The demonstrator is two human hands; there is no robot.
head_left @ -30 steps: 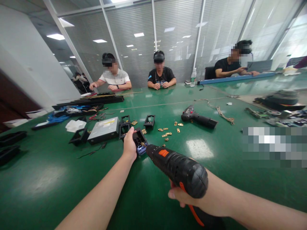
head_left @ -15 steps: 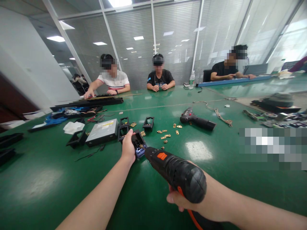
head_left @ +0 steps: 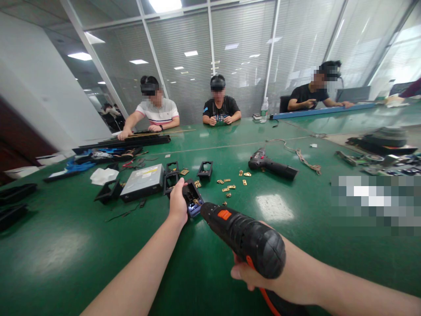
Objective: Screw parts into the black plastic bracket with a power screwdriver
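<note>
My left hand [head_left: 178,204] grips the left side of a black plastic housing [head_left: 190,192], tilted above the green table, with brass-coloured parts and a bluish lower edge inside. In my right hand [head_left: 250,272] is a black and orange power drill [head_left: 243,235], fingers wrapped round its handle. The drill's nose points left at the lower end of the housing; its tip is too hard to make out to tell whether it touches. Small brass plates [head_left: 229,188] lie scattered just beyond the drill.
A second drill [head_left: 272,166] lies farther right, near a coiled cord [head_left: 307,162]. Left of the housing are a silver disc drive [head_left: 143,182] and black frames [head_left: 108,192]; another black frame [head_left: 205,171] stands beyond it. Several people sit across the table.
The whole view has shifted very slightly. My hands, the housing and the drill keep nearly the same placement. Across the table, the person at left has moved a hand slightly.
</note>
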